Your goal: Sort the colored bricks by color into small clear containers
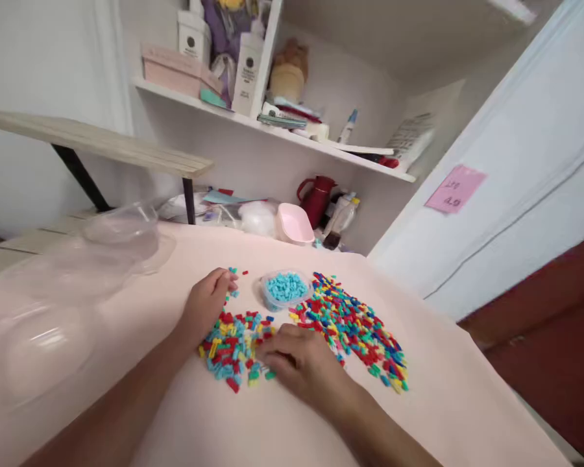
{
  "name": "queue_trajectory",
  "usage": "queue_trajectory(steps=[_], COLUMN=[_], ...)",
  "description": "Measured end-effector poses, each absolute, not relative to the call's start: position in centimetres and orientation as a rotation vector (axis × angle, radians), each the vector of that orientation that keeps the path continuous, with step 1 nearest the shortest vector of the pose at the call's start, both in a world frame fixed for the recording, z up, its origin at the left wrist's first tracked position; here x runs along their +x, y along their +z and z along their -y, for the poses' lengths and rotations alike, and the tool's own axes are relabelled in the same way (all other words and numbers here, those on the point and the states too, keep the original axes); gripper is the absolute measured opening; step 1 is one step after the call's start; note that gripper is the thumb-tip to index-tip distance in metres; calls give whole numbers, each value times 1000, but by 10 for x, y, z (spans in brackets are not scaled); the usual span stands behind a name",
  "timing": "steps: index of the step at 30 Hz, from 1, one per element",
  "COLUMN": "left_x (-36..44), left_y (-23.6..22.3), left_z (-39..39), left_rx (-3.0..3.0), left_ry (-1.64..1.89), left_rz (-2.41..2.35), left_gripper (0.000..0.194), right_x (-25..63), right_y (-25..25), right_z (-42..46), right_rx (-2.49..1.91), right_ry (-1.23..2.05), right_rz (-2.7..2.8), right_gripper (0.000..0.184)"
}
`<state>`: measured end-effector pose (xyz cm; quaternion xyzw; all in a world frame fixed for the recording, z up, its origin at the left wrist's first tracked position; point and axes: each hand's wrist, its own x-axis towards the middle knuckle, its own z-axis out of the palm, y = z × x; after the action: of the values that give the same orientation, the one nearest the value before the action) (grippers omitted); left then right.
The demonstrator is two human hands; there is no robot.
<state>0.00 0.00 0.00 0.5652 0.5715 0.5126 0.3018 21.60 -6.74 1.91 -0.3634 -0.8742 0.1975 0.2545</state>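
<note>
Two spreads of small plastic building bricks in mixed colours lie on the pale pink table. At the upper left edge of the smaller brick pile (231, 340), my left hand (208, 303) rests with its fingers curled in; whatever they may hold is hidden. My right hand (304, 360) reaches over the right side of that same pile, fingers bent and pressed together among the bricks. Its fingertips are partly hidden, so a held piece cannot be made out. Beyond both hands stands a clear plastic tub (268, 301) filled with light blue bricks (287, 287). The larger brick pile (355, 324) spreads to the right.
Clear plastic containers (53, 344) stand on the left of the table (448, 395). At the back are a pink plastic bin (296, 224), a red jug (318, 200) and bottles (341, 220). A wooden shelf board (102, 144) juts in at the left, below loaded wall shelves (194, 100).
</note>
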Motion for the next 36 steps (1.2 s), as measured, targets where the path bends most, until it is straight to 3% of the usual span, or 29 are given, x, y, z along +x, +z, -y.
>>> queue_trajectory(steps=[14, 21, 26, 36], left_x=[2, -2, -4, -2], left_y=[7, 4, 8, 17], left_z=[4, -1, -5, -3], left_rx=[1501, 1485, 1418, 1399], left_ry=[1333, 1328, 1295, 1258], left_rz=[-1560, -1547, -1544, -1598], left_gripper=[34, 38, 40, 37], right_x=[211, 242, 255, 268], right_y=[18, 37, 37, 36], right_z=[71, 33, 7, 25], right_rx=[-1034, -1198, -1241, -1257], right_ry=[539, 485, 544, 412], right_rz=[2388, 1807, 1547, 2179], right_gripper=[21, 13, 27, 24])
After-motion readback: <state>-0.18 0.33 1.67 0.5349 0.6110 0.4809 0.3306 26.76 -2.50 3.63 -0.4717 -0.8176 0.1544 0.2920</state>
